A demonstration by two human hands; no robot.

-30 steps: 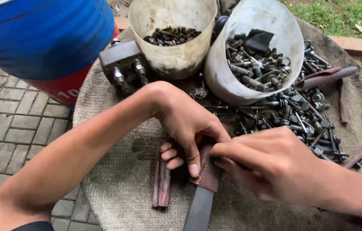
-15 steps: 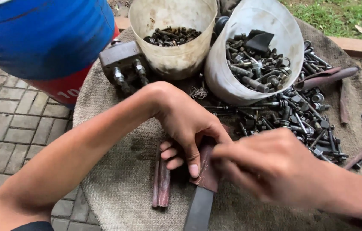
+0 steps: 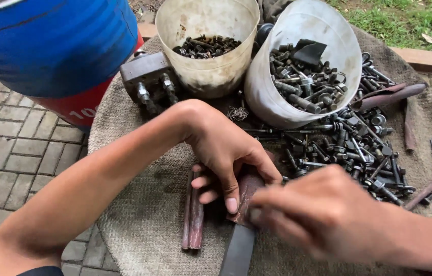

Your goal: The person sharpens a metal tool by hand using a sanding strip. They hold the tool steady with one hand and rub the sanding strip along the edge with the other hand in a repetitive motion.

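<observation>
A: Head view, one entry. Left hand (image 3: 226,153) lies flat at centre, fingers pressed down on a rusty brown strip (image 3: 246,197) that rests on the burlap cloth (image 3: 139,225). Is that a real grip?

B: Thumb on one side, fingers on the other, so it is pinning and pinching the strip together. Right hand (image 3: 323,214), at 4 o'clock, is blurred. Its fingertips are bunched at the strip's right edge, closed on something small, but I cannot tell what.

A: Location of the strip?

B: Just below centre, its upper end under the left fingers. A dark flat bar (image 3: 237,250) runs from beneath it toward 6 o'clock. A pair of rusty bars (image 3: 193,214) lies just beside the left fingers, at 7 o'clock.

A: Surroundings?

B: Left bucket (image 3: 206,46) at 12 o'clock, part filled with dark bolts. Tilted bucket (image 3: 302,66) at 1 o'clock, spilling into the loose bolt pile (image 3: 348,148) at 2 to 3 o'clock. Metal block (image 3: 147,76) at 11 o'clock, blue drum (image 3: 52,46) at 10 o'clock.

A: Progress?

B: Judgement only: strip is positioned and held, both hands are working on it. Most hardware looks unsorted, so plenty appears left.
</observation>
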